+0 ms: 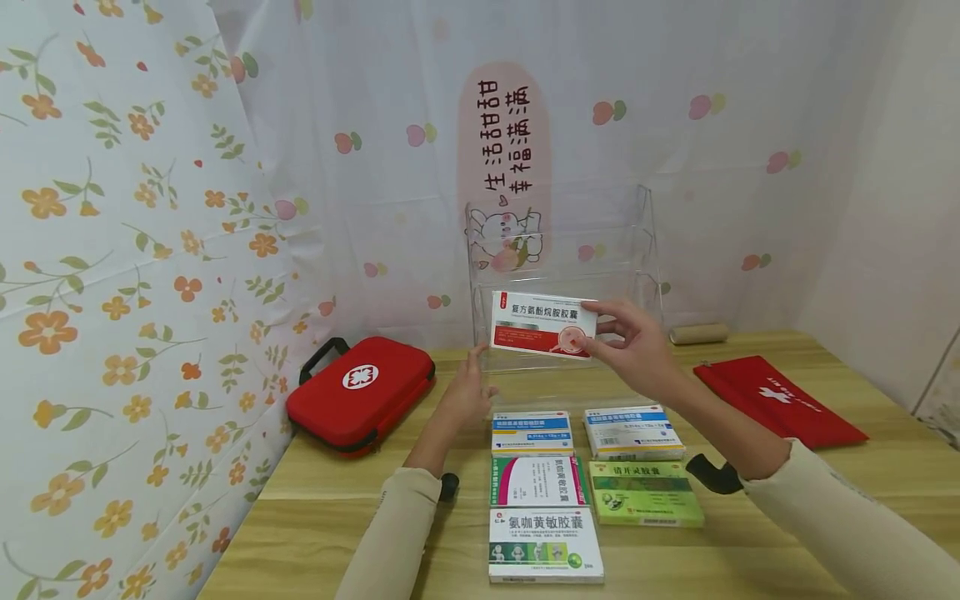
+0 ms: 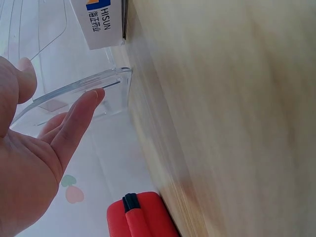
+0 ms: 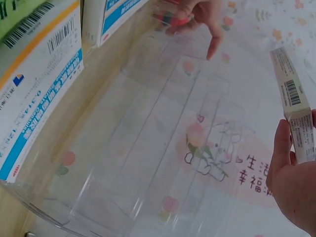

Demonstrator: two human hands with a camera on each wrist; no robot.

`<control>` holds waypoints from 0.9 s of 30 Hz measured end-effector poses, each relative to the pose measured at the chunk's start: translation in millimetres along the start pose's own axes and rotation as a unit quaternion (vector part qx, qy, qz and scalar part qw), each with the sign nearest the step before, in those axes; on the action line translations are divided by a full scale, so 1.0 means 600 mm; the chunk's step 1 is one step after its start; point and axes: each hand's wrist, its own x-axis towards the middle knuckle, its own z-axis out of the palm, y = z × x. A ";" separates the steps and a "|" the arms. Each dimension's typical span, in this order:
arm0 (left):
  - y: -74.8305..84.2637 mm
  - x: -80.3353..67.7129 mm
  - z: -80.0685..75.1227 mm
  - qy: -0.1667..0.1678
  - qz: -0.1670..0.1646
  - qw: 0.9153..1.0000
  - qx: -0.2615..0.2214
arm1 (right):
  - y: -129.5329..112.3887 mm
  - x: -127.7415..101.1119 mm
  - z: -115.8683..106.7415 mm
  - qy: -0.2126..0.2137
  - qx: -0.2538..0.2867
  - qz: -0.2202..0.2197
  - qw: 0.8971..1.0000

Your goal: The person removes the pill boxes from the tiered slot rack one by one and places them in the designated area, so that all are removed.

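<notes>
In front of the clear acrylic rack (image 1: 645,250) at the back of the table (image 1: 825,500): one red-and-white medicine box (image 1: 543,324), held up off the table, pinched at its right end by the right hand (image 1: 633,342); that grip is partly hidden behind the box. Left hand (image 1: 468,392): fingers straight, resting at the rack's lower left edge, holding nothing. The rack's shelves are hard to make out. Five boxes (image 1: 546,492) lie flat below.

Right hand (image 3: 291,185) gripping a white medicine box (image 3: 295,103) by its end, near a clear plastic rack (image 3: 148,163). Left hand (image 3: 197,15) at the rack's far side. Blue-and-white boxes (image 3: 37,84) lying on the wooden table (image 3: 10,217).
</notes>
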 end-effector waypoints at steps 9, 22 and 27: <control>-0.002 -0.001 -0.001 -0.001 0.008 1.000 -0.002 | -0.018 -0.054 -0.022 -0.032 0.020 0.056 0.998; -0.009 0.001 0.001 0.004 0.023 1.000 -0.005 | -0.026 -0.132 -0.050 -0.071 0.029 0.182 0.980; -0.006 -0.001 -0.001 -0.001 0.028 1.000 0.000 | -0.026 -0.164 -0.066 -0.080 0.022 0.203 0.976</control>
